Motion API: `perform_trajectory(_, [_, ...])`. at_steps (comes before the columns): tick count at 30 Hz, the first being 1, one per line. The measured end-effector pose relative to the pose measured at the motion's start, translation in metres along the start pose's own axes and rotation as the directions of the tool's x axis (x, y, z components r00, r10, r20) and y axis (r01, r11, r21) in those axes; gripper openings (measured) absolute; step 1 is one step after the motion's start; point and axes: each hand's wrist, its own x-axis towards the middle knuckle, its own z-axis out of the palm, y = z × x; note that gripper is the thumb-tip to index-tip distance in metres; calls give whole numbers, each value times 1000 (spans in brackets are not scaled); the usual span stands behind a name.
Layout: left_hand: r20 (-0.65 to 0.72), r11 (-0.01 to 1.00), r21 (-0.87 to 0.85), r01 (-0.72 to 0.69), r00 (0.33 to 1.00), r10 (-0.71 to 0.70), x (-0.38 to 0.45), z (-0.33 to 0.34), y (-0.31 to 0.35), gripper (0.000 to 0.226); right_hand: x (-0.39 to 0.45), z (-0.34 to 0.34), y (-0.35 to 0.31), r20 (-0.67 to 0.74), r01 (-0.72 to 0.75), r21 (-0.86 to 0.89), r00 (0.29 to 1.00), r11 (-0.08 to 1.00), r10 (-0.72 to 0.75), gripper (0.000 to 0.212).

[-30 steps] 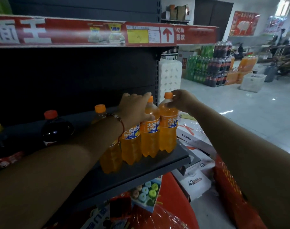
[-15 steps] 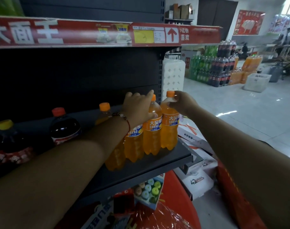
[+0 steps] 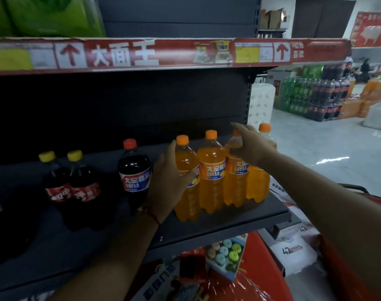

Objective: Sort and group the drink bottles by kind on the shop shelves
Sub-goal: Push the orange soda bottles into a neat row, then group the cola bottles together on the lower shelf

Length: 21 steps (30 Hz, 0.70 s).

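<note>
Several orange soda bottles (image 3: 211, 170) with orange caps stand in a tight row at the right end of the dark shelf (image 3: 228, 222). My left hand (image 3: 169, 181) grips the leftmost orange bottle (image 3: 185, 161) from its left side, thumb across the front. My right hand (image 3: 248, 147) curls round the neck of the third orange bottle (image 3: 236, 177), hiding most of its cap. Left of the row stands a dark cola bottle (image 3: 134, 177) with a red cap and blue label, apart from my left hand.
Two yellow-capped cola bottles (image 3: 70, 187) stand further left on the same shelf. A red-edged upper shelf (image 3: 141, 54) hangs overhead. Packaged goods (image 3: 224, 255) and red bags lie below the shelf. Stacked drink packs (image 3: 315, 98) stand across the aisle floor.
My left hand dropped from the bottle tops to the side of the leftmost orange bottle. My right hand shifted from the end bottle's cap to the third bottle's neck. The view turned left.
</note>
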Motion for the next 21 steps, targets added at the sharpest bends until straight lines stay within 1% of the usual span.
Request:
perform_trajectory(3, [-14,1000,11,11,1000,-11,3,6,-3,95,-1,0,0,-30,-28,43,999,999,29,77])
perform_trajectory(5, [-10,1000,18,11,1000,-11,3,5,-4,94,-2,1,-3,-29,-32,41,999,999,33,78])
perform_trajectory(7, [28,1000,-3,-1,1000,1,-1,0,-2,92,-6,-2,-14,6,-77,-6,997,997,77,78])
perform_trajectory(8, [58,1000,-18,-9,998,10,-4,-5,-2,92,-8,-3,-21,6,-103,-52,995,993,104,79])
perform_trajectory(9, [73,999,-26,-29,997,31,-9,-12,-3,91,-11,-5,-29,-26,-106,-97,994,990,104,78])
perform_trajectory(10, [61,998,-20,-61,996,62,-16,-23,-7,89,-15,-3,-40,-84,-65,-119,995,991,55,76])
perform_trajectory(11, [12,996,-3,-94,996,94,-25,-37,-12,85,-18,1,-52,-160,17,-101,987,995,-34,71])
perform_trajectory(13, [-165,989,66,-129,976,139,-42,-70,-34,73,-25,10,-86,-290,233,-8,930,972,-225,59])
perform_trajectory(14, [-268,987,112,-111,954,138,-50,-88,-49,68,-30,15,-107,-301,316,52,909,947,-287,54])
perform_trajectory(15, [-359,989,138,-57,927,103,-57,-105,-68,65,-33,24,-129,-267,363,137,909,922,-319,52])
perform_trajectory(16, [-425,992,123,22,905,33,-63,-121,-89,64,-36,33,-152,-188,372,238,924,897,-334,54])
perform_trajectory(17, [-460,993,67,101,886,-59,-67,-135,-108,64,-36,43,-173,-85,340,338,940,878,-331,60])
perform_trajectory(18, [-465,987,-12,161,873,-148,-70,-145,-126,63,-33,54,-193,21,274,429,950,861,-312,68])
perform_trajectory(19, [-441,976,-100,191,871,-216,-72,-152,-141,60,-31,65,-210,115,182,509,954,841,-276,75])
perform_trajectory(20, [-403,960,-188,208,875,-268,-74,-155,-152,54,-28,75,-223,171,100,569,956,816,-237,79])
perform_trajectory(21, [-356,938,-259,230,880,-314,-75,-154,-159,48,-25,86,-231,188,45,600,963,799,-195,80])
